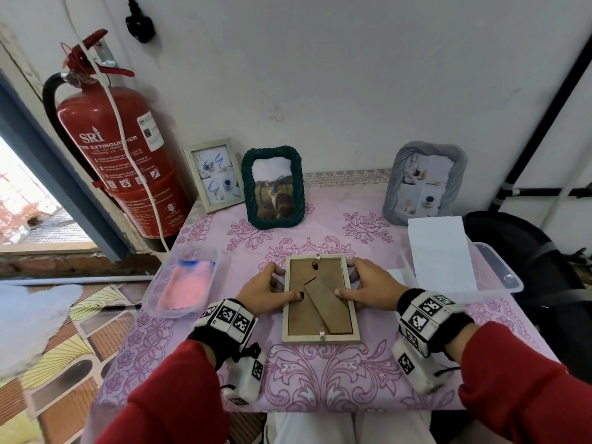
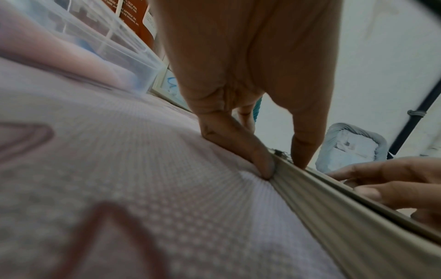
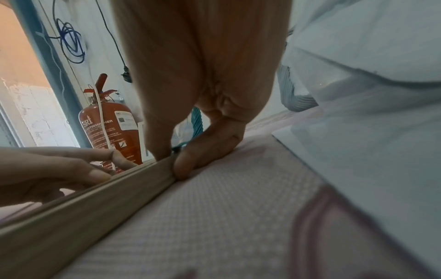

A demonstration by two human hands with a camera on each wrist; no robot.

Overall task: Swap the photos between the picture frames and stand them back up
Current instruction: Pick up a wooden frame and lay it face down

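On the pink floral tablecloth [image 1: 224, 261] the pale wooden frame [image 1: 320, 338] lies face down near you. Your left hand [image 1: 266, 291] and right hand [image 1: 373, 288] each clamp a side rail, thumbs on the brown fibreboard backing [image 1: 302, 318]. Lift unevenly and the glass could slip out, since the clips look loose
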